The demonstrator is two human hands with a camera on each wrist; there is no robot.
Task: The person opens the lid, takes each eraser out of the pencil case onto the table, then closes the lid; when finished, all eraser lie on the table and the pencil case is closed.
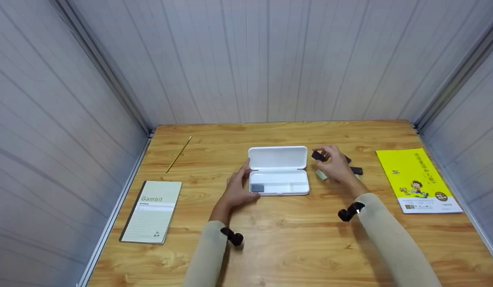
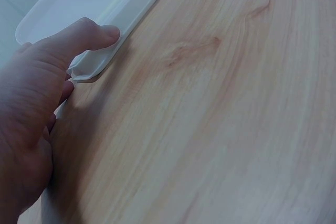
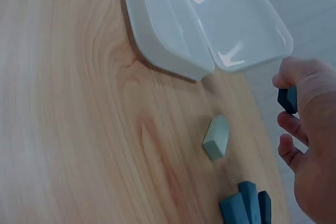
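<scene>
An open white pencil case [image 1: 277,158] stands mid-table, its lid raised toward the back. My left hand [image 1: 237,190] grips its left end, and the left wrist view shows the thumb [image 2: 107,35] over the front rim. Inside, a dark grey eraser [image 1: 257,187] lies in the front left compartment. Right of the case, my right hand [image 1: 337,165] pinches a black eraser [image 3: 287,99] between thumb and fingers, above the table. Below that hand lies a pale green eraser [image 3: 216,136]. Several dark blocks [image 3: 234,209], which look like erasers, lie farther right, partly hidden by the hand in the head view.
A yellow booklet [image 1: 413,175] lies at the right side of the table. On the left are a notebook [image 1: 153,211] marked Gambit and, behind it, a thin pencil [image 1: 178,154]. Pale panel walls [image 1: 246,59] enclose the back and both sides.
</scene>
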